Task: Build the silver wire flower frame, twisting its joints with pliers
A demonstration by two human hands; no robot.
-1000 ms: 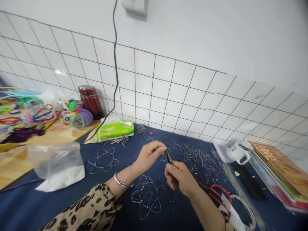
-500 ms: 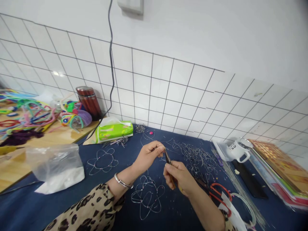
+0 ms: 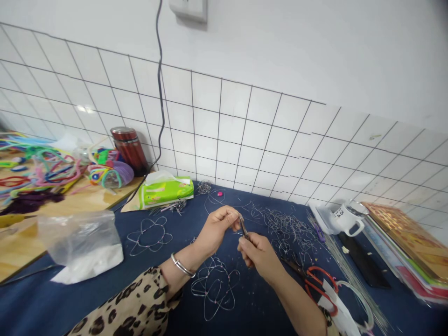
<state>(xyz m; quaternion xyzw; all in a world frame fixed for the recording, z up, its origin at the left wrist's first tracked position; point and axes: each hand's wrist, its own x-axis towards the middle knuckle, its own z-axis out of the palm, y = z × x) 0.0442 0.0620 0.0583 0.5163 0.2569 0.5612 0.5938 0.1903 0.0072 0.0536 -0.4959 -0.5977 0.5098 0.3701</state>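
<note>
My left hand (image 3: pixel 221 226) is closed in a pinch on thin wire, most of it hidden by the fingers. My right hand (image 3: pixel 259 254) grips a pair of pliers (image 3: pixel 243 228), whose jaws reach up to the left fingertips. Below the hands, a flower-shaped wire piece (image 3: pixel 216 288) with small pink beads lies on the dark blue cloth (image 3: pixel 147 280). Left of my forearm rests another wire flower (image 3: pixel 150 236). A heap of tangled wire (image 3: pixel 287 228) spreads out to the right of the hands.
Red-handled scissors (image 3: pixel 320 284) and a bundle of straight wires (image 3: pixel 353 280) lie at the right, near a white mug (image 3: pixel 350 219) and stacked books (image 3: pixel 409 247). Leftward are a green tissue pack (image 3: pixel 166 191), a plastic bag (image 3: pixel 87 247), a red thermos (image 3: pixel 129 149) and coloured pipe cleaners (image 3: pixel 52 168).
The pliers' jaws have tilted slightly and stay at the left fingertips. Both hands have shifted only a little; the things on the cloth lie as before.
</note>
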